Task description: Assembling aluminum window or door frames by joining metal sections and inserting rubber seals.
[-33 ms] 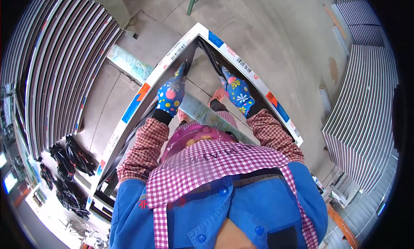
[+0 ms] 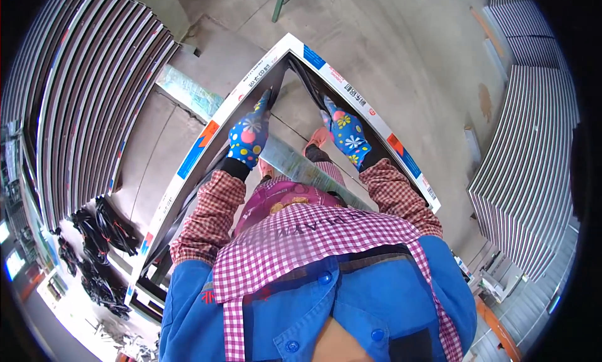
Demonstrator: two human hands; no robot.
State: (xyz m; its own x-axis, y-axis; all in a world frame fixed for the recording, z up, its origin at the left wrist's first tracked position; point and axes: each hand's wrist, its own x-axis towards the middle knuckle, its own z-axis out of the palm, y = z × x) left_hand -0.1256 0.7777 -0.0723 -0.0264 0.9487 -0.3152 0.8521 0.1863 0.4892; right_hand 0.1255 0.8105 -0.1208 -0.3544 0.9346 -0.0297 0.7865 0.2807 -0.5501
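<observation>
- White-faced, angular frame with blue and orange patches (image 2: 241,97) stands before the person, its corner pointing away, its two sides spreading around both arms.
- Dark, flexible strip (image 2: 305,83) runs along the frame's inner side near that corner.
- Left hand, in a blue flower-patterned glove (image 2: 249,135), lies by the left side's inner face, fingers pointing cornerward; whether they pinch anything cannot be told.
- Right hand, gloved alike (image 2: 348,136), is at the right side's inner face beside the strip; its grip is also hidden.
- Pale, plastic-wrapped beam (image 2: 301,166) passes below the frame, between the hands.
- Pink shoes (image 2: 318,138) show beneath.
- Farther out, long striped stacks stand left (image 2: 94,105) and right (image 2: 527,161); black coiled bundles (image 2: 99,262) lie lower left.
</observation>
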